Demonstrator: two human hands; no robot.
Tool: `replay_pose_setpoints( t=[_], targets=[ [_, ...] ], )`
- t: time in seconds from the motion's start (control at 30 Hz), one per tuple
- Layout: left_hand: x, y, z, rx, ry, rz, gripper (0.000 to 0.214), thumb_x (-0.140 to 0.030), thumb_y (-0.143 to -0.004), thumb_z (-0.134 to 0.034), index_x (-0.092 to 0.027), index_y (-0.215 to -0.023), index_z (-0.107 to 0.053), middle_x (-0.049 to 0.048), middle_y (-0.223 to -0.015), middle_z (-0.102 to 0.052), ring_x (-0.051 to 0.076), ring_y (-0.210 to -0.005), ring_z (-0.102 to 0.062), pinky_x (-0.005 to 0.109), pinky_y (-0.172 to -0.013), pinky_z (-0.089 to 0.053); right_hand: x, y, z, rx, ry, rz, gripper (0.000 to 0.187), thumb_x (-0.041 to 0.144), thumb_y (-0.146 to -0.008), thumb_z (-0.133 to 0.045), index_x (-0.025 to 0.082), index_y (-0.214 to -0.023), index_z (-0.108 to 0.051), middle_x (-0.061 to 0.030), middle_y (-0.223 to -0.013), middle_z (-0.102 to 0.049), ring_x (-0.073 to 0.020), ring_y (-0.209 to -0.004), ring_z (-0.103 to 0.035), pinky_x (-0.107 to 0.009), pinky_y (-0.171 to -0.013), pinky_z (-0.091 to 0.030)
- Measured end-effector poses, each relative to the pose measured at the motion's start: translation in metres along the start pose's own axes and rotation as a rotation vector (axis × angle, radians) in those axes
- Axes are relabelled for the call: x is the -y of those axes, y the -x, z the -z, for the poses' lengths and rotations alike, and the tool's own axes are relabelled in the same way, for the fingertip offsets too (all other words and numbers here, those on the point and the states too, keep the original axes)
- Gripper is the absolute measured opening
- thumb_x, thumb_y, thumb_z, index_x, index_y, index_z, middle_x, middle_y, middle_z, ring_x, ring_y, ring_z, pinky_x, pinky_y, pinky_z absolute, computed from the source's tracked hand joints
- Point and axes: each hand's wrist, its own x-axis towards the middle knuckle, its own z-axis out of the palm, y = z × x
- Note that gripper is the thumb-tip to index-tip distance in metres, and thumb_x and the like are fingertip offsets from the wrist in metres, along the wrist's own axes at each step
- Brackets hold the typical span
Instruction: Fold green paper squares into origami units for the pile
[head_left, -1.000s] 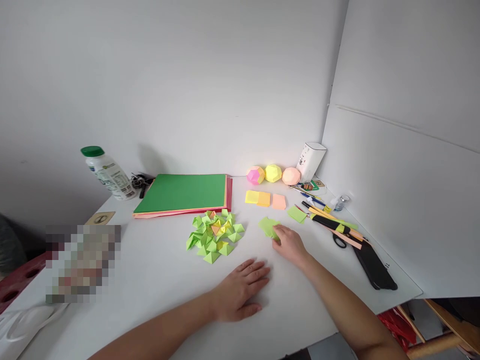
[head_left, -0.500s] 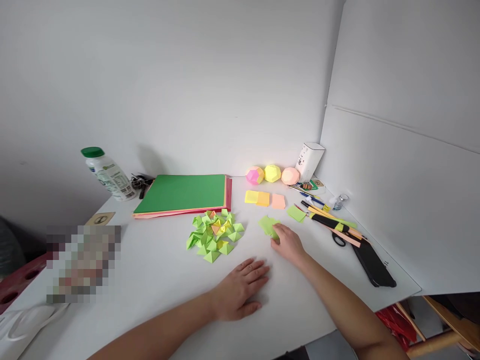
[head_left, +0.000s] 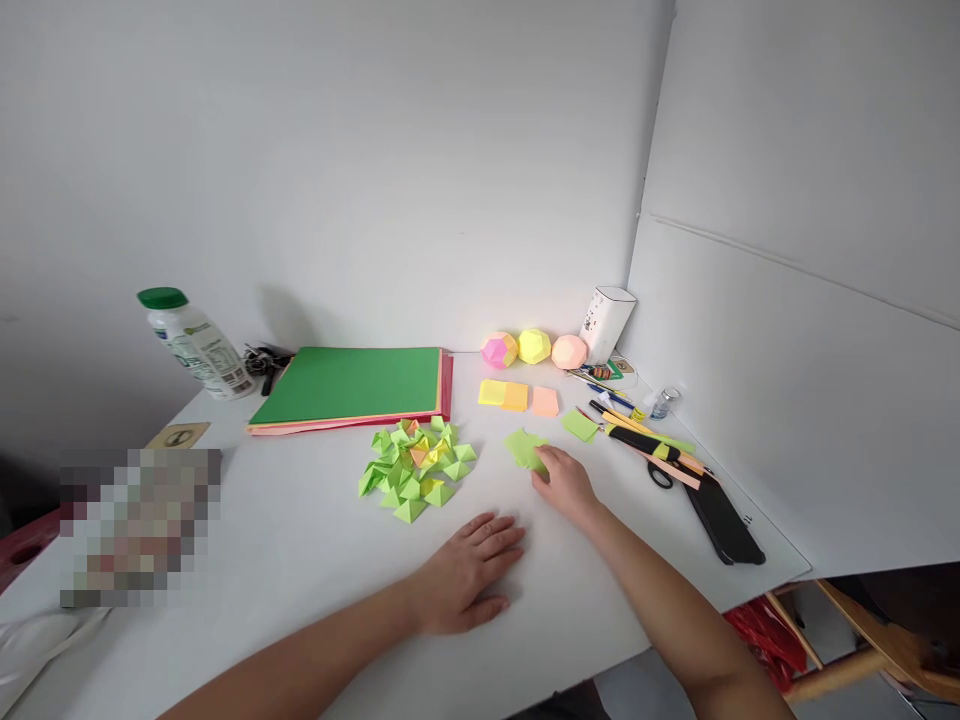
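My left hand (head_left: 471, 574) lies flat on the white table (head_left: 300, 570), palm down, fingers stretched out, with nothing in it. Farther forward and right, my right hand (head_left: 565, 482) has its fingers bent together on the near right edge of some light green paper squares (head_left: 521, 447). Its fingertips partly hide that edge. Left of the squares lies a heap of small folded paper pieces (head_left: 411, 470), mostly green, with a few yellow and orange ones. A separate green sticky pad (head_left: 580, 425) lies just right of the squares.
Yellow-orange pads (head_left: 502, 395) and a pink pad (head_left: 545, 402) lie farther back, before three paper balls (head_left: 534, 346). Green-topped card sheets (head_left: 349, 385) and a bottle (head_left: 199, 345) stand left. Scissors (head_left: 660, 474), a cutter (head_left: 637, 442) and a black phone (head_left: 724, 520) lie right.
The view has turned slightly to the right, so everything sits farther left in the picture. Both hands stay in nearly the same places on the table, the right one still at the green squares.
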Motion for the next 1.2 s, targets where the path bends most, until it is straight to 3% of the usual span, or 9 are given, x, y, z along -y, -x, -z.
replay_pose_setpoints(
  t=[0.3, 0.53, 0.8, 1.2],
  targets=[
    [0.0026, -0.0023, 0.0026, -0.041, 0.077, -0.001, 0.058, -0.037, -0.079, -0.053, -0.026, -0.133, -0.037, 0.0078, -0.140, -0.040, 0.029, -0.129, -0.033, 0.048, -0.109, -0.021, -0.0027, -0.0015, -0.0031, -0.010, 0.006, -0.007, 0.035, 0.013, -0.076, -0.051, 0.016, -0.110, -0.058, -0.0104, -0.111, -0.063, -0.0217, -0.103, -0.058, -0.032, -0.086, -0.048],
    [0.0010, -0.0010, 0.0033, -0.026, 0.067, 0.000, 0.057, -0.037, -0.080, -0.052, -0.023, -0.133, -0.037, 0.0090, -0.141, -0.039, 0.029, -0.130, -0.031, 0.048, -0.109, -0.019, -0.0019, 0.0013, -0.0032, -0.006, -0.004, 0.028, 0.039, 0.020, -0.074, -0.056, 0.013, -0.113, -0.057, -0.0132, -0.113, -0.061, -0.0241, -0.105, -0.057, -0.035, -0.088, -0.047],
    [-0.0012, -0.0015, 0.0044, -0.029, 0.062, 0.000, 0.058, -0.035, -0.080, -0.052, -0.023, -0.134, -0.035, 0.0083, -0.141, -0.038, 0.029, -0.131, -0.030, 0.048, -0.109, -0.020, 0.0018, 0.0044, -0.0038, 0.023, 0.032, 0.071, 0.039, 0.006, -0.074, -0.050, 0.012, -0.112, -0.058, -0.0137, -0.112, -0.062, -0.0231, -0.108, -0.056, -0.034, -0.090, -0.047],
    [-0.0024, -0.0018, 0.0056, -0.007, 0.050, 0.010, 0.057, -0.034, -0.080, -0.052, -0.023, -0.133, -0.036, 0.0091, -0.141, -0.038, 0.029, -0.131, -0.029, 0.049, -0.109, -0.020, -0.0032, 0.0046, -0.0056, 0.011, 0.021, 0.098, 0.034, 0.003, -0.077, -0.045, 0.015, -0.105, -0.061, -0.0094, -0.104, -0.066, -0.0200, -0.101, -0.061, -0.031, -0.086, -0.049]
  ],
)
